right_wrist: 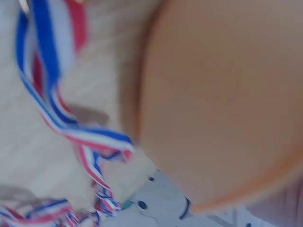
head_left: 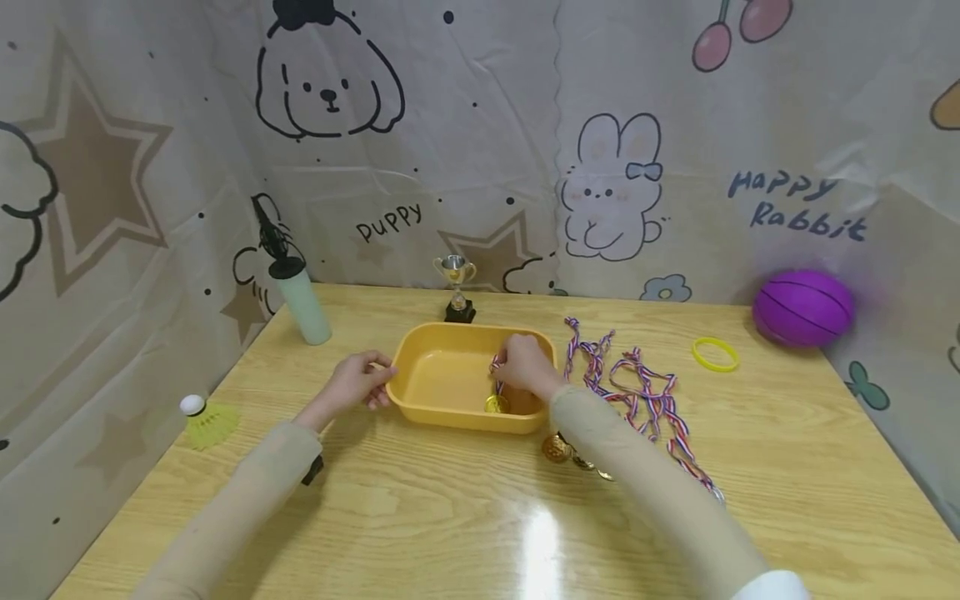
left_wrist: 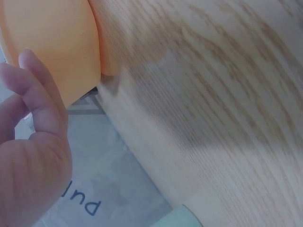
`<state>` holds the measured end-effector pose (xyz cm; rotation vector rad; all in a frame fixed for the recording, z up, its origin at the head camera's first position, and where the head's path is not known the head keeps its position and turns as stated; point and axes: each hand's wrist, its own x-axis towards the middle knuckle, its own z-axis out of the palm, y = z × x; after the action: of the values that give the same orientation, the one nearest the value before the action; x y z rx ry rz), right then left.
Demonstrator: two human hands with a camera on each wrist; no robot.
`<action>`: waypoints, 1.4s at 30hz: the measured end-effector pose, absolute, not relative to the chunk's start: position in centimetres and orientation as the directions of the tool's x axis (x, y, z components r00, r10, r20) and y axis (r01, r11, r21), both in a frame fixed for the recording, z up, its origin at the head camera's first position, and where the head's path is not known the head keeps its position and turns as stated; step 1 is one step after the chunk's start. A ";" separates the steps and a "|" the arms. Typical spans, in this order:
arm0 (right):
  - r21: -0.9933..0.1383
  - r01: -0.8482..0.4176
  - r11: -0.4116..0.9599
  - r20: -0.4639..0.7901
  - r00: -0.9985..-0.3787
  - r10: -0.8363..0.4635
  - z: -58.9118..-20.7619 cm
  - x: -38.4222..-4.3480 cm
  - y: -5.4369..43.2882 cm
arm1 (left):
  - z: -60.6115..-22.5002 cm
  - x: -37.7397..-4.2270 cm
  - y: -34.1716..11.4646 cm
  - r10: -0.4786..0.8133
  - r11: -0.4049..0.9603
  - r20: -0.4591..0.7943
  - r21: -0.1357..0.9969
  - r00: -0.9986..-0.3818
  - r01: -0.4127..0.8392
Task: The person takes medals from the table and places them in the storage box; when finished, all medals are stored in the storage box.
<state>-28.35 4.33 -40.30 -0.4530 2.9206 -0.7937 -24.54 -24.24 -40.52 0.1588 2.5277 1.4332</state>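
A yellow plastic basin (head_left: 442, 417) sits mid-table in the head view. My left hand (head_left: 356, 381) holds its left rim, thumb at the edge and fingers along the outer side; in the left wrist view the same hand (left_wrist: 35, 142) lies against the basin wall (left_wrist: 71, 42). Over the basin's right part, my right hand (head_left: 527, 365) pinches the striped ribbon of a gold medal (head_left: 497, 404), which hangs low inside. Beside the basin lie more medals (head_left: 556, 447) with red, white and blue ribbons (head_left: 592, 364), partly covered by the right forearm.
Behind the basin stands a small trophy (head_left: 459, 287). A pale green bottle (head_left: 303, 304) is at the back left, a yellow shuttlecock (head_left: 210, 421) at the left edge. To the right are a yellow ring (head_left: 715, 355) and a purple basketball (head_left: 802, 308). Printed cloth hangs behind.
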 end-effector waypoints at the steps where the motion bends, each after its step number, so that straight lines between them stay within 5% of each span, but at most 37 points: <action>1: -0.508 -0.263 0.820 -0.006 -0.951 -0.309 -39.9 -28.3 4.4 | -40.5 -24.6 -24.2 0.202 0.518 -0.147 0.855 -0.968 -0.021; 11: -0.685 -0.263 0.680 -0.018 -0.926 -0.376 -35.7 -26.1 8.0 | -40.3 -24.6 -24.2 0.201 0.523 -0.142 0.852 -0.969 -0.016; 23: -0.638 -0.281 0.717 0.030 -0.939 -0.342 -31.4 -23.0 16.4 | -40.3 -24.4 -24.0 0.212 0.515 -0.118 0.857 -0.970 0.008; 30: -0.592 -0.274 0.758 0.040 -0.949 -0.313 -34.1 -21.6 21.7 | -40.9 -24.2 -24.4 0.189 0.542 -0.136 0.840 -0.972 -0.012; 42: -0.485 -0.059 0.873 -0.251 -0.946 -0.204 -39.5 -18.9 27.6 | -40.9 -24.4 -24.2 0.187 0.541 -0.136 0.841 -0.973 -0.014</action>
<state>-18.92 27.61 -39.52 -0.1977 2.7494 -0.6978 -24.36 -24.19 -40.90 0.1468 2.5677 1.4047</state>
